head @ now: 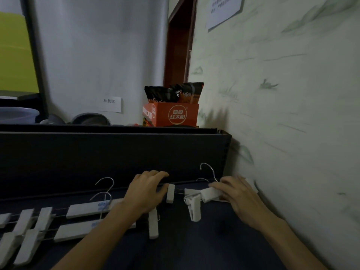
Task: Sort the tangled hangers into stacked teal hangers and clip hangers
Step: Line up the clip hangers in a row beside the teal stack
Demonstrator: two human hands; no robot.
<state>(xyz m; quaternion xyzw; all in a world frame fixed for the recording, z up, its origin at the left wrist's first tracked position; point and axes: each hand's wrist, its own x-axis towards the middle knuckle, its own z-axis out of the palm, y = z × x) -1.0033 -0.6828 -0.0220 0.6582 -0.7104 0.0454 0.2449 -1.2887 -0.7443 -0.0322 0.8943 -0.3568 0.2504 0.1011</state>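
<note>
Both hands are gripping a white plastic clip hanger (191, 193) (wire hook up): left hand (148, 190) curling on its left clip, right hand (236, 193) pinching its bar.

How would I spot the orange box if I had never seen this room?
Look past the dark shelf to its top ledge, in the far corner where the white wall meets the patterned wall. The orange cardboard box stands there, with a round white logo and dark snack packets sticking out. Nothing else nearby is that bright.
</note>
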